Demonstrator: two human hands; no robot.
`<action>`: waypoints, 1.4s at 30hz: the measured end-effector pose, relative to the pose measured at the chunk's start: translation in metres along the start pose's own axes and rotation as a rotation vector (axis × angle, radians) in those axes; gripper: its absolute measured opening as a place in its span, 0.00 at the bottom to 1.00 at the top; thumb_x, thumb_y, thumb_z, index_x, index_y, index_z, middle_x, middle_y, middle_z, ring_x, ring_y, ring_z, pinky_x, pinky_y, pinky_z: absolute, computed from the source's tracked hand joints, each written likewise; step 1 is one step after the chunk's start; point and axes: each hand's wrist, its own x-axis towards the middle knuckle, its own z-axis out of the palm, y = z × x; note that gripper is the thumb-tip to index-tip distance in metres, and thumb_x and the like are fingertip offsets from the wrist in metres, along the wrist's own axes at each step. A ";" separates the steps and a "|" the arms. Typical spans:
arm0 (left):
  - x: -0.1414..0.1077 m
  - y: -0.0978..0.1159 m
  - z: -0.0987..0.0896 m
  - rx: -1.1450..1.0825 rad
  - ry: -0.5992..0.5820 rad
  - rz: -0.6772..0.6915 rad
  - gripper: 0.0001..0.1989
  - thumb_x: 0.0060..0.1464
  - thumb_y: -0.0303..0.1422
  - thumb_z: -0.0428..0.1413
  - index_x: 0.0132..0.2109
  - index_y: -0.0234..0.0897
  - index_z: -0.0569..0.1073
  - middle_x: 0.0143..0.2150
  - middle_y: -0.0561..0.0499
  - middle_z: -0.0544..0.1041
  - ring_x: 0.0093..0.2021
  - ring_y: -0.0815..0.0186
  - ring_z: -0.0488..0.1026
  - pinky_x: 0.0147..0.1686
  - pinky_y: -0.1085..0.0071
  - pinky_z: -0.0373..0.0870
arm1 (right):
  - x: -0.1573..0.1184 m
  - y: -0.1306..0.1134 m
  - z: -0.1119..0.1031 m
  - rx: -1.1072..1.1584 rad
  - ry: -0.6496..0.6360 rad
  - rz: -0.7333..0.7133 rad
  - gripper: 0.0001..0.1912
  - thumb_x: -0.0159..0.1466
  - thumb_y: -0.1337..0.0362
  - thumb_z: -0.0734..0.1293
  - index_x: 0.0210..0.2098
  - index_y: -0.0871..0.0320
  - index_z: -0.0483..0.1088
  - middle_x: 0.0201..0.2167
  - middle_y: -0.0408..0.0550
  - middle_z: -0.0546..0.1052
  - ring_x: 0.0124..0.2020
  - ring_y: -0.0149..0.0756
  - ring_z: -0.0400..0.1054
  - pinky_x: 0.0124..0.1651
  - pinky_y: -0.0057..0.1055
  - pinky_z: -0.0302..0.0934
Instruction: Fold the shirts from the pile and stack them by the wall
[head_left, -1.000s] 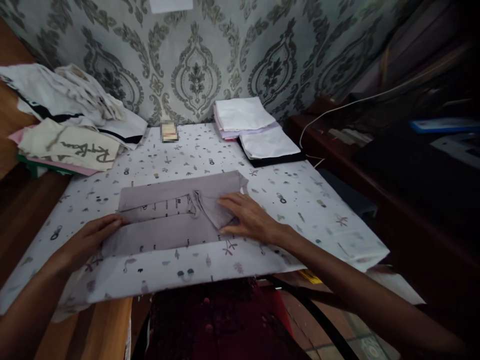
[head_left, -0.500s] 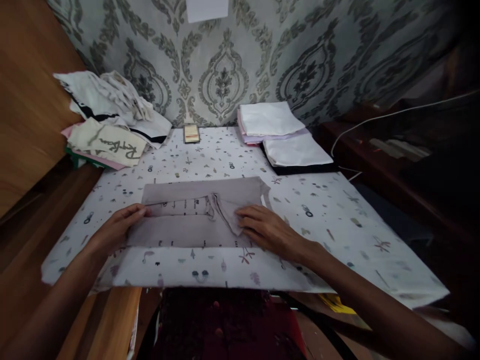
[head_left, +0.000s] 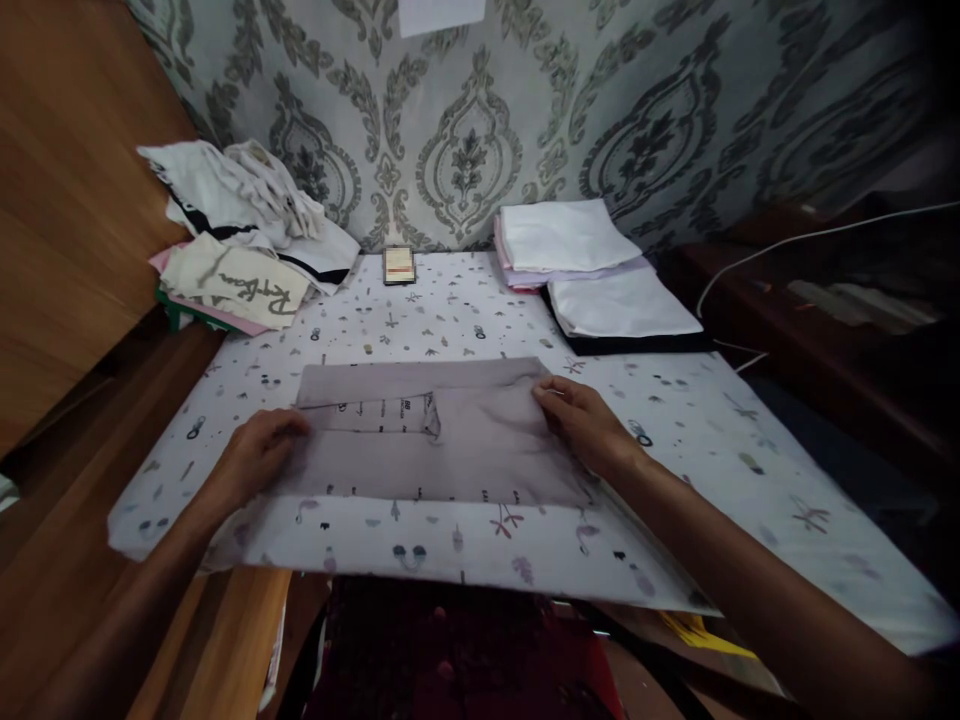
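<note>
A mauve-grey shirt [head_left: 480,455] lies folded lengthwise on the patterned cloth in front of me. Its inner side, with small dark print, shows in a strip at the middle left. My left hand [head_left: 262,450] has its fingers closed at the shirt's left edge, thumb and forefinger on the fabric. At the upper right end, my right hand [head_left: 589,420] pinches the shirt's edge between thumb and fingers. Slight creases run across the right part of the fabric.
A messy pile of clothes [head_left: 240,220] sits at the back left. Neatly folded clothes [head_left: 574,235] are stacked at the back right. Between them, a small framed card [head_left: 399,265] stands near the patterned curtain [head_left: 465,130]. A white cable [head_left: 810,235] runs along the right side.
My right hand has moved right and away from me, drawing the folded-over flap out flat to the right end. My left hand stays at the left edge. The view has shifted slightly.
</note>
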 end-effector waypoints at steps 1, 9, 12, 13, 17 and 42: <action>0.002 0.004 0.000 0.071 0.018 0.043 0.12 0.50 0.37 0.51 0.36 0.41 0.78 0.37 0.47 0.81 0.41 0.55 0.74 0.42 0.62 0.70 | 0.000 0.000 0.000 0.007 -0.001 0.008 0.22 0.53 0.45 0.72 0.29 0.57 0.67 0.17 0.35 0.60 0.18 0.25 0.50 0.21 0.26 0.42; 0.053 0.087 0.033 0.027 -0.177 0.296 0.17 0.61 0.42 0.47 0.49 0.39 0.73 0.49 0.44 0.78 0.48 0.56 0.74 0.47 0.61 0.71 | 0.001 0.004 -0.002 0.065 -0.085 -0.003 0.19 0.50 0.55 0.75 0.38 0.56 0.74 0.24 0.41 0.75 0.27 0.34 0.68 0.31 0.30 0.62; 0.083 0.125 0.068 -0.084 -0.343 0.416 0.21 0.61 0.44 0.48 0.57 0.39 0.69 0.58 0.41 0.73 0.57 0.54 0.70 0.51 0.60 0.70 | 0.002 0.006 0.000 0.104 -0.133 -0.067 0.20 0.53 0.55 0.73 0.43 0.55 0.74 0.28 0.43 0.78 0.29 0.36 0.71 0.35 0.33 0.66; 0.093 0.136 0.080 -0.134 -0.398 0.446 0.23 0.60 0.45 0.50 0.59 0.40 0.66 0.62 0.41 0.69 0.60 0.54 0.67 0.51 0.60 0.69 | 0.002 0.006 0.001 0.123 -0.161 -0.087 0.20 0.54 0.55 0.73 0.44 0.55 0.74 0.29 0.43 0.79 0.30 0.36 0.72 0.36 0.33 0.66; 0.128 0.172 0.119 -0.345 -0.604 0.519 0.23 0.52 0.47 0.57 0.50 0.38 0.70 0.53 0.43 0.74 0.53 0.55 0.70 0.46 0.65 0.70 | 0.000 0.005 0.001 0.193 -0.234 -0.156 0.19 0.58 0.56 0.72 0.47 0.54 0.73 0.32 0.42 0.79 0.31 0.32 0.72 0.39 0.32 0.67; 0.120 0.192 0.112 -0.531 -0.311 0.344 0.12 0.54 0.42 0.59 0.32 0.39 0.69 0.23 0.58 0.59 0.23 0.71 0.57 0.21 0.74 0.52 | -0.113 0.043 -0.044 -0.683 0.163 -0.427 0.26 0.61 0.73 0.59 0.58 0.56 0.67 0.39 0.50 0.75 0.40 0.38 0.70 0.47 0.40 0.67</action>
